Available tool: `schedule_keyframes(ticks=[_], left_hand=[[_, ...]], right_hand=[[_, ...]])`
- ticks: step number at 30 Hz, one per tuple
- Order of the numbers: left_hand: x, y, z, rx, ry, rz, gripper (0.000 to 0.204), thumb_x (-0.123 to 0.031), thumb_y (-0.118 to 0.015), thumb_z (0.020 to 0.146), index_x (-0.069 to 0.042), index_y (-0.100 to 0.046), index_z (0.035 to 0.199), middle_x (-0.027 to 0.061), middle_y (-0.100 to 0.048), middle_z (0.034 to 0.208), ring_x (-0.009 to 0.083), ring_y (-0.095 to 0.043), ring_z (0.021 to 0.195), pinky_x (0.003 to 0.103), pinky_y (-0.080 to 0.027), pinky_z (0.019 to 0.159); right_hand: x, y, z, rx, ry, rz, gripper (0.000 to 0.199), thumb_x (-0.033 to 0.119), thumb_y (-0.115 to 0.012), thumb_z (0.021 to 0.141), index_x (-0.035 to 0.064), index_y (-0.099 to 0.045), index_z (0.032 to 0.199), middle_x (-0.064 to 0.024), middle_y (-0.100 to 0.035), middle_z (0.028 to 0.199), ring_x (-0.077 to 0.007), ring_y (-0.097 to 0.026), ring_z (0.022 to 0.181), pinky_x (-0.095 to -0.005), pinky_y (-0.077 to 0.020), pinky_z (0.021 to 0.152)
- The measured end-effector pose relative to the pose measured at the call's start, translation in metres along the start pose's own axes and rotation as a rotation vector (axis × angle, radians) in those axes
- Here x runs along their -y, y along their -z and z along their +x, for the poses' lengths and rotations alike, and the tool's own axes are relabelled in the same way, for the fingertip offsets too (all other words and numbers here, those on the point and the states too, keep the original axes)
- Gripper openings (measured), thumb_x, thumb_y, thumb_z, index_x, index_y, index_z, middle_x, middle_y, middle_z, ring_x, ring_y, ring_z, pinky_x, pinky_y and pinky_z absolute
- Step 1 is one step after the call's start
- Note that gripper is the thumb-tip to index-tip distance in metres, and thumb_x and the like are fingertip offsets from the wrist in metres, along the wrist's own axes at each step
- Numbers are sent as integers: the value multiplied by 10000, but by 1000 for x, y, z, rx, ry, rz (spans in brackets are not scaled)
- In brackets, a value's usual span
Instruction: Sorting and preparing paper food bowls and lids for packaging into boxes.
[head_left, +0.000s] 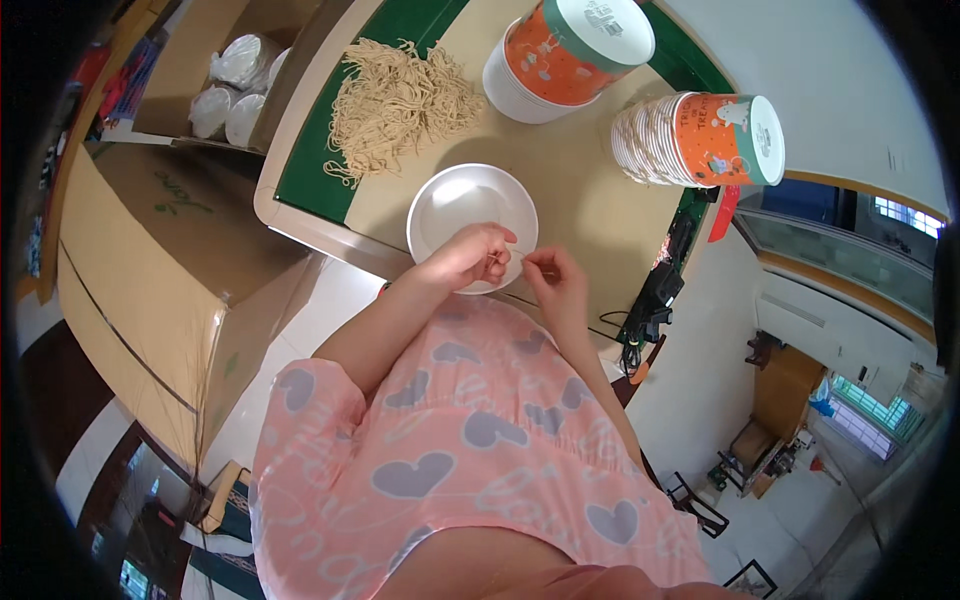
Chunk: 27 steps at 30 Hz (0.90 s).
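Note:
Over the near right rim of a round white bowl, my two hands are close together. My left hand has its fingers curled in a pinch. My right hand pinches with thumb and forefinger just to its right. A thin pale string seems to run between the fingertips, too fine to make out fully. Beyond the bowl, to the left, lies a tangled heap of beige strings.
At the table's far side stand upturned orange and green paper buckets nested over white ones. To the right lies a stack of similar buckets with beige strings along it. Black cables line the right edge. Cardboard boxes stand left.

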<state>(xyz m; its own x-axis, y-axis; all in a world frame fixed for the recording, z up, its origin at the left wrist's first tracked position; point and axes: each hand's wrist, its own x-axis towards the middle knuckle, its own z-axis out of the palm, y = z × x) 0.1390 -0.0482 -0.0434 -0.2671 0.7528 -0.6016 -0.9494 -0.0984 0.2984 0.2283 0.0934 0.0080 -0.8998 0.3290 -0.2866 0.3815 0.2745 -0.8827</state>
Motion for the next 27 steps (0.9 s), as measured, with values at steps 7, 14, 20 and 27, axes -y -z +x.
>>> schedule_keyframes(ticks=[7, 14, 20, 27], left_hand=[[-12, -11, -12, -168, 95, 570, 235, -254, -493, 879, -36, -540, 803, -8, -436, 580, 66, -289, 384, 235, -201, 367], [-10, -10, -6, -29, 198, 490, 278, -263, -511, 870, -90, -523, 654, -37, -406, 543, 45, -314, 425, 226, -214, 385], [1, -12, -1, -124, 71, 542, 136, -185, -579, 829, -55, -591, 793, -21, -476, 609, 48, -392, 483, 214, -276, 415], [8, -16, -5, 9, -341, 538, 120, -110, -660, 785, -29, -606, 856, -12, -539, 686, 59, -462, 574, 196, -366, 519]], right_hand=[[13, -7, -3, -14, 175, -219, 76, 40, -662, 759, 54, -626, 824, -72, -542, 771, -176, -560, 669, -275, -454, 599], [10, -13, -9, 50, 317, -337, 112, 51, -678, 723, 67, -623, 820, -99, -532, 814, -240, -549, 736, -319, -450, 630], [-8, -10, -15, -10, 195, -95, 88, 20, -634, 780, 34, -606, 862, -60, -537, 829, -164, -542, 721, -265, -442, 635], [-11, 2, -8, -49, -158, 244, 78, 54, -584, 858, 1, -576, 915, -31, -600, 817, -88, -544, 721, -223, -444, 652]])
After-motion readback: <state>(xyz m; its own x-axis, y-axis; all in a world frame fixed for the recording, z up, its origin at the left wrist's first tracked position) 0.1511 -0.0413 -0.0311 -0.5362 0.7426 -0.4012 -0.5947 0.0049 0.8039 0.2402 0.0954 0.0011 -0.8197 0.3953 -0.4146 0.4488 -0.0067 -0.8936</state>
